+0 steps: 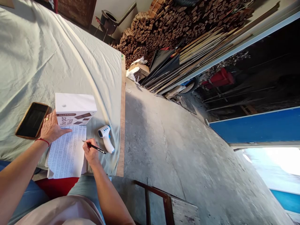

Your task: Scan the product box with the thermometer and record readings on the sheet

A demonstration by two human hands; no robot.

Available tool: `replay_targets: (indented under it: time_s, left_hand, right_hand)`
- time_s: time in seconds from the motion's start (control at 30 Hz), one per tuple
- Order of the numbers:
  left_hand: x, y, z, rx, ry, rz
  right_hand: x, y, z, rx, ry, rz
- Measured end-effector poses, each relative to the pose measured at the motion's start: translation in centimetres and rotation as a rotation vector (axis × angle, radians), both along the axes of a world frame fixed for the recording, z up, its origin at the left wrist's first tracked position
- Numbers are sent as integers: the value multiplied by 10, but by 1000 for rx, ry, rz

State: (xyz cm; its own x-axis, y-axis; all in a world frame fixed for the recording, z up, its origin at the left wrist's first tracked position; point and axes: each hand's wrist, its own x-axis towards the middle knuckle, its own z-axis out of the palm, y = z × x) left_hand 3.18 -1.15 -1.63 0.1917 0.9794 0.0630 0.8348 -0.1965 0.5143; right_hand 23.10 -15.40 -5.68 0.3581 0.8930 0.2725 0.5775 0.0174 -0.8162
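Observation:
My right hand (90, 152) grips a black pen (98, 147), its tip near the right edge of a sheet of paper (67, 156) covered in rows of handwriting. My left hand (52, 127) lies with thumb stretched across the top of the sheet and fingers against the left side of a white box (75, 102) with brown print. That box stands on the table over the sheet's upper end. Left of my left hand rests a phone (32, 120) in a tan case, its screen dark. Just right of my right hand lies a white and blue infrared thermometer (106, 139).
A pale cloth (70, 62) covers the table, whose wooden edge (122, 109) shows on the right. Beyond it spreads a concrete floor (164, 147). A wooden chair (168, 203) stands at lower right. Stacked firewood (152, 37) and leaning planks (194, 56) line the back.

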Motion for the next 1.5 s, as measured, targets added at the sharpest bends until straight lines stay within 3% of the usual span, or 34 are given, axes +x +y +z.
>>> replay_targets:
  time_s: [0.9,1.5]
  left_hand:
    - [-2,0,-8,59,-32,7]
    - [0,0,-4,23,-27,16]
  right_hand:
    - [1,-1,2,-8,-20,-15]
    - [0,-3,-1,20,-76,-48]
